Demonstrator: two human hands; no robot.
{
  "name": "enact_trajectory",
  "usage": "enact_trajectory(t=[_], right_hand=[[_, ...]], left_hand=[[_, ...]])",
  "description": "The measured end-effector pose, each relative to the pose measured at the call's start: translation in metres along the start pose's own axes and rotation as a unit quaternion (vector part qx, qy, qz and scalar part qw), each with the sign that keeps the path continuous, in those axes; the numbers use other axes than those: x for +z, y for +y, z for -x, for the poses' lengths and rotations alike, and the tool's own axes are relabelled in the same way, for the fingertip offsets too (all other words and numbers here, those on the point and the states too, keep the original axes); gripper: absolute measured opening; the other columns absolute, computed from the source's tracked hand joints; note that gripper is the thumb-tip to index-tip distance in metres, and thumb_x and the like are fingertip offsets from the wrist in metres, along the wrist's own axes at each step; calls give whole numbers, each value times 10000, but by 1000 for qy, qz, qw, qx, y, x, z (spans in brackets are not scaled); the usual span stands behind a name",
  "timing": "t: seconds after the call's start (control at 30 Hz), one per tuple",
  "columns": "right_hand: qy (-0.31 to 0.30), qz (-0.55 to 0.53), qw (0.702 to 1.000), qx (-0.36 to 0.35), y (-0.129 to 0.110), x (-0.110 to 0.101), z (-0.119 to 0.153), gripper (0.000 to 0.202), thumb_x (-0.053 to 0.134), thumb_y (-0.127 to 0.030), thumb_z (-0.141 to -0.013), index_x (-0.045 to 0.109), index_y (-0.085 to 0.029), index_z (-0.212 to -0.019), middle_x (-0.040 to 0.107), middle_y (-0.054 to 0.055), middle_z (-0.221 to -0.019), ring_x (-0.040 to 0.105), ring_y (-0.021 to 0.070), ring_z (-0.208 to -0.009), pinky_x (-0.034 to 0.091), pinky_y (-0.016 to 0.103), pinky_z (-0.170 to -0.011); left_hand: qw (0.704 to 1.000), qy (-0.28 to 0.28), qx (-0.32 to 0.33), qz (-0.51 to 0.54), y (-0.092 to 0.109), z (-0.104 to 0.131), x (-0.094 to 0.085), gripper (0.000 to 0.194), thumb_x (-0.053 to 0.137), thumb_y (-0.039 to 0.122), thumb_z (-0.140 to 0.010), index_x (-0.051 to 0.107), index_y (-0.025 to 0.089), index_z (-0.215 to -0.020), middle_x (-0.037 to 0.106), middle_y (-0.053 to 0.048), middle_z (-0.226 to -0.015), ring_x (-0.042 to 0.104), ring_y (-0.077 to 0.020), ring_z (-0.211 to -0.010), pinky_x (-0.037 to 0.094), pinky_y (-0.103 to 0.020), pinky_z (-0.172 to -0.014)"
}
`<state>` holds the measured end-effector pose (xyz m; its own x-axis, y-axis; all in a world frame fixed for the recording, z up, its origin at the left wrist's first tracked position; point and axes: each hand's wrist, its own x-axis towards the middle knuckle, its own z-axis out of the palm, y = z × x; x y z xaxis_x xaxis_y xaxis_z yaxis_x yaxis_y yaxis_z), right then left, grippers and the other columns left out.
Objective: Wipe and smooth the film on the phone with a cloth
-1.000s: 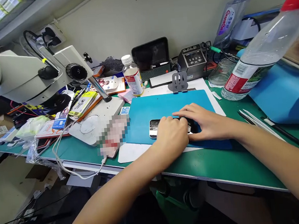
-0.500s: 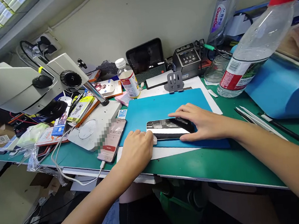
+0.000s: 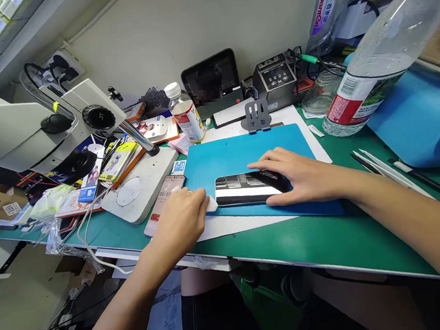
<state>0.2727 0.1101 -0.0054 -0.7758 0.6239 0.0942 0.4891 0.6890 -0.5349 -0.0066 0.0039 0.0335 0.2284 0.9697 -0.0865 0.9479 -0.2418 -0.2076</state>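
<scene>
A black phone [image 3: 245,189] with a glossy, reflecting screen lies flat on the blue mat [image 3: 223,157]. My right hand [image 3: 292,179] grips its right end, thumb along the near edge and fingers along the far edge. Just beyond the phone's left end, my left hand [image 3: 181,212] is closed on a small white piece [image 3: 211,203]. Only its tip shows past the fingers, so I cannot tell whether it is cloth or plastic. That hand partly covers a second phone [image 3: 156,209], whose lit screen shows a timer.
At left stands a microscope [image 3: 17,134] on its white base [image 3: 130,191]. A juice bottle [image 3: 185,114] and a grey slotted stand [image 3: 256,114] are behind the mat. To the right are a large water bottle [image 3: 374,79], tweezers [image 3: 392,175] and a black cable [image 3: 433,179].
My left hand has moved left with the white piece, off the phone's left end and over the second phone. My right hand keeps its hold. The view has shifted slightly.
</scene>
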Motion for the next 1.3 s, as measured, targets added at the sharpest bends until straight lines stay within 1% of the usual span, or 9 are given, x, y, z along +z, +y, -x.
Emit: enact_trajectory(t=[0.07, 0.3, 0.47, 0.7, 0.77, 0.87, 0.93, 1.13, 1.3], right_hand=[[6, 2, 1000, -3, 0, 0, 0, 824, 737, -649, -770, 569, -298, -1496, 636, 140, -1262, 555, 404, -1160, 503, 591, -941], [8, 3, 1000, -7, 0, 1, -1, 819, 740, -646, -769, 567, -315, -1499, 641, 136, -1236, 557, 396, -1142, 501, 587, -936], [10, -4, 1000, -1, 0, 1, -1, 849, 737, -671, -754, 569, -308, -1502, 648, 133, -1239, 551, 402, -1160, 488, 593, -964], [1, -14, 1000, 8, 0, -1, 0, 908, 722, -753, -738, 549, -326, -1520, 652, 130, -1251, 554, 401, -1168, 490, 584, -958], [8, -22, 1000, 10, 2, -1, -1, 866, 662, -787, -774, 568, -332, -1505, 674, 127, -1206, 569, 400, -1143, 488, 583, -950], [30, -45, 999, 1, 4, -1, -3, 787, 415, -812, -907, 606, -302, -1476, 700, 137, -1148, 585, 385, -1122, 469, 572, -967], [40, -59, 997, -3, 5, -1, -3, 827, 256, -825, -936, 627, -300, -1456, 708, 137, -1155, 586, 378, -1131, 457, 563, -990], [37, -77, 996, 29, 6, -1, -1, 992, 107, -912, -854, 662, -317, -1422, 712, 134, -1181, 585, 386, -1147, 437, 557, -1029], [46, -83, 995, 31, 6, -2, -2, 1024, 88, -934, -823, 672, -335, -1412, 728, 132, -1129, 599, 387, -1112, 448, 560, -1007]], left_hand=[[1000, 14, 1, 14, 2, 0, -2, 325, 392, 256, -1096, 587, 226, -838, 667, -58, -792, 635, -266, -827, 397, -354, -724], [999, -2, 35, 27, 24, -24, 7, 297, 408, 245, -1087, 652, 205, -923, 710, -84, -823, 661, -295, -888, 407, -365, -723], [997, -3, 70, 34, 40, -29, 1, 288, 406, 229, -1085, 671, 208, -976, 747, -82, -915, 671, -289, -953, 421, -367, -757], [998, -20, 60, 19, 24, -26, -1, 290, 423, 220, -1078, 671, 184, -933, 746, -102, -851, 685, -306, -896, 423, -370, -733], [997, -20, 65, 22, 29, -28, -2, 288, 420, 223, -1080, 673, 188, -945, 751, -98, -875, 689, -301, -912, 429, -368, -742], [996, -16, 78, 32, 42, -35, -5, 275, 425, 236, -1079, 680, 207, -982, 761, -82, -939, 695, -284, -959, 439, -358, -767], [996, -14, 77, 36, 43, -38, -6, 275, 428, 250, -1079, 685, 215, -989, 761, -78, -940, 700, -281, -965, 442, -355, -768], [999, -15, 38, 22, 26, -38, -4, 315, 397, 218, -1073, 694, 184, -974, 746, -112, -846, 706, -313, -892, 436, -370, -719], [997, -14, 66, 34, 40, -47, -6, 305, 398, 222, -1072, 698, 205, -1021, 758, -98, -893, 709, -300, -952, 448, -361, -762]])
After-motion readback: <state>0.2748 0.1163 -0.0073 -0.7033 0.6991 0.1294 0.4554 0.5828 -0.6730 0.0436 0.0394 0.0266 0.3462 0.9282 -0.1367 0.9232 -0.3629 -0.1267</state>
